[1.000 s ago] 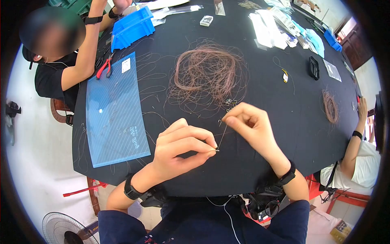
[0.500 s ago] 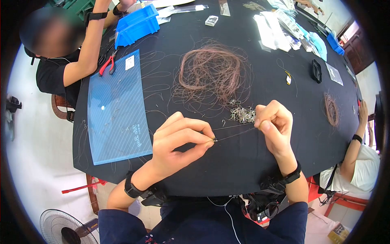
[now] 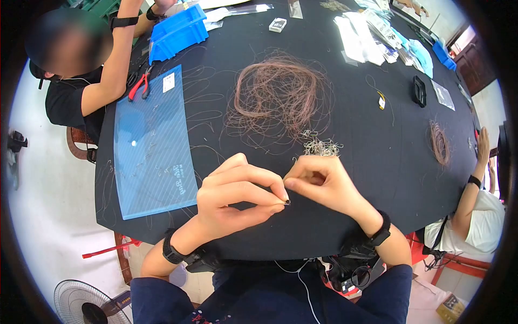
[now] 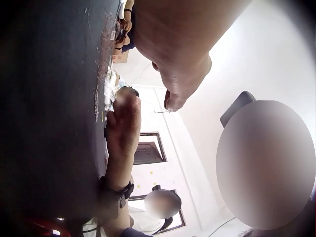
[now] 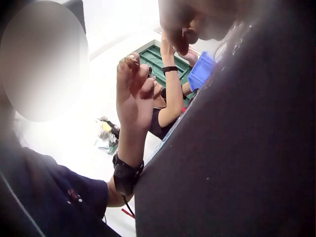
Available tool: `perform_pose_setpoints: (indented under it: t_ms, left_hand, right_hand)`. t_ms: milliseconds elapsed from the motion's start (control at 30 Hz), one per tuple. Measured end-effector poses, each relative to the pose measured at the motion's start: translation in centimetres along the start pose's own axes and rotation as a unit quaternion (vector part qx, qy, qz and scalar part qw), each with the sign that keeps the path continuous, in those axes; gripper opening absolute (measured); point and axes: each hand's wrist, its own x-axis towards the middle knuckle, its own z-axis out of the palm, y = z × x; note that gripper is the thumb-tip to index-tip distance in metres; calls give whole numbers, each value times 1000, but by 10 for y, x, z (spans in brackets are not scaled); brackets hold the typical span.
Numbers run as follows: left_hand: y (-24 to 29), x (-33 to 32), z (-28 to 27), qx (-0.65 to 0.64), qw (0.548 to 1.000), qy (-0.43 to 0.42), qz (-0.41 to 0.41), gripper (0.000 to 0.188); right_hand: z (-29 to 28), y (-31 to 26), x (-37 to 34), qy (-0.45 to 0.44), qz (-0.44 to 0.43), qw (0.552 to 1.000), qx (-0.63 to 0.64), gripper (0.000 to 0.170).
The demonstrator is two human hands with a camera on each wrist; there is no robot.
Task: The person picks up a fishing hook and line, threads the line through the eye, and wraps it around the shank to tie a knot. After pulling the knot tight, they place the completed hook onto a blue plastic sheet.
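Between thumb and index finger, my left hand (image 3: 232,197) pinches a small fish hook (image 4: 159,110), whose bent wire sticks out past the fingertips in the left wrist view. My right hand (image 3: 329,183) is close beside it, thumb and index finger pressed together on a thin fishing line that hardly shows at this moment. Just beyond the right hand lies a pile of metal hooks (image 3: 322,147). Farther back, a large loose coil of brownish line (image 3: 278,94) spreads over the black table (image 3: 372,146).
To the left is a blue plastic folder (image 3: 154,146) with strands of line on it. Red-handled pliers (image 3: 138,87) and a blue bin (image 3: 178,35) stand near another person. A smaller line coil (image 3: 440,143), a black tray (image 3: 418,90) and white packets (image 3: 359,40) are on the right.
My right hand swung out to the right, drawing the line taut, then came back left beside the left hand. The left hand keeps its pinch and has shifted only slightly.
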Motion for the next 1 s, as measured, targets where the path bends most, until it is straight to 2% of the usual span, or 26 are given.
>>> perform_pose_setpoints:
  t_ms: [133,267,500,700,1000]
  left_hand:
    - [2,1,1,18,999,28,-10,18]
    - [-5,0,-2,83,995,58,14,19]
    - [-4,3,-4,143,988,54,25,20]
    - [-6,2,0,194,978,49,50,20]
    - [-8,3,4,219,973,25,60,21]
  right_hand:
    - [9,-9,-5,-57,-9,998,-37,8]
    - [14,-9,-12,-113,-51,992,-35,6]
    - [9,-16,-16,-147,-143,975,-83,4]
    - [7,-23,-17,-139,-212,963,-96,6]
    - [-4,-36,-20,-91,-253,959,-90,10]
